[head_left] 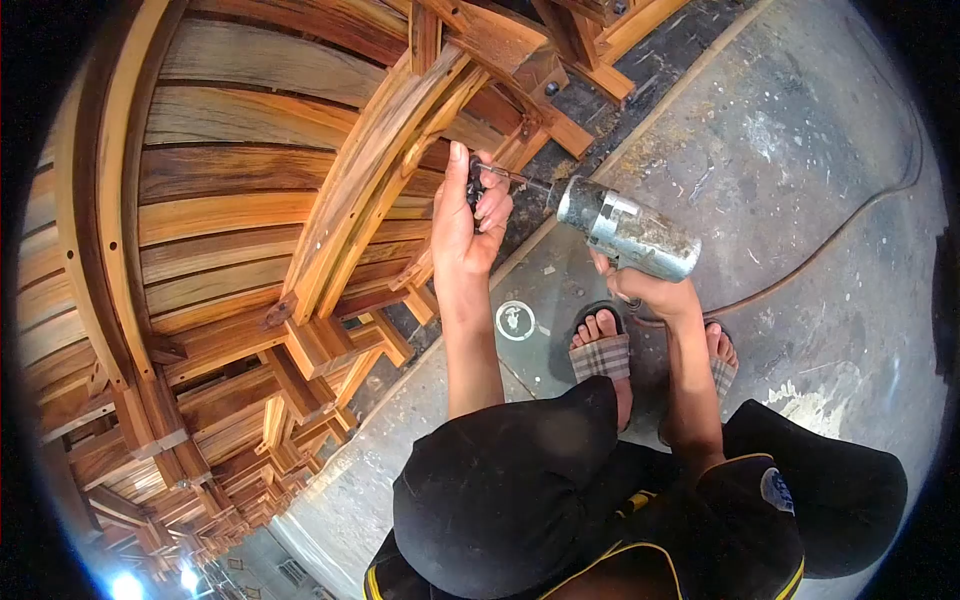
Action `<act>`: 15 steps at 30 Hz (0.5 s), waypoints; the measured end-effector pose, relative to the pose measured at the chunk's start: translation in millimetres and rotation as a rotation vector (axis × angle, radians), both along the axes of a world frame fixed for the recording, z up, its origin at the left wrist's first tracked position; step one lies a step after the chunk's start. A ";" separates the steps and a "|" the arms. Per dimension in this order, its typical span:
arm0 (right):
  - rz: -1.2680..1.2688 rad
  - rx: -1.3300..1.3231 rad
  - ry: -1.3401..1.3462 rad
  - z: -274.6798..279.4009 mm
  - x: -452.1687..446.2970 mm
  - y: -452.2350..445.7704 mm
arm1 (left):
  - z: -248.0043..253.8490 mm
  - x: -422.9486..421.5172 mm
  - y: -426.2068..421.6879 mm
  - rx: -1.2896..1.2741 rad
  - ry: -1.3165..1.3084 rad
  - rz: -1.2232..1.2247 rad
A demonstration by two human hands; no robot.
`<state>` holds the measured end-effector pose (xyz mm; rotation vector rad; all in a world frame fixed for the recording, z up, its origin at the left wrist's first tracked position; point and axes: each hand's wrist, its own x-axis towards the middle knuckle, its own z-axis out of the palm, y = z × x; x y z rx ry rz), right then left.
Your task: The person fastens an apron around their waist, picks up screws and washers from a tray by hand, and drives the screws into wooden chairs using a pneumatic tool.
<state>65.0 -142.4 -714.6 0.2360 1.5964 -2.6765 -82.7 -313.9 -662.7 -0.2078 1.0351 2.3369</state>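
Note:
My right hand grips the handle of a worn silver power driver, held level with its bit pointing left. The long thin bit reaches to the fingers of my left hand. Those fingers are curled around small dark metal pieces, perhaps screws, partly hidden by the palm and fingers. Thumb up, the left hand is close to the curved wooden rail of a slatted piece of furniture. Whether the bit touches one of the dark pieces is too small to tell.
Slatted wooden furniture fills the left side, with more wooden frames beyond it. A brown hose or cord curves over the stained concrete floor. My sandalled foot is below the driver. A round white mark lies nearby.

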 end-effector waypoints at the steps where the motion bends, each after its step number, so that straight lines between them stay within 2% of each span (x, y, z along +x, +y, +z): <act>1: 0.000 0.005 -0.009 0.2 1.5 0.8 | -0.6 1.3 -0.1 0.005 -0.009 0.000; 3: 0.048 -0.053 -0.058 0.2 2.5 3.9 | -1.9 -0.4 -1.2 -0.034 0.026 -0.003; 7: 0.041 0.043 -0.075 -5.4 3.3 2.6 | -1.6 -0.1 1.6 -0.073 0.055 0.004; 12: -0.051 0.068 -0.074 0.5 1.9 -1.4 | 5.5 0.9 9.8 -0.278 0.194 0.065; 15: -0.071 0.093 -0.091 5.0 4.5 1.5 | 10.4 1.5 14.4 -0.264 0.186 0.049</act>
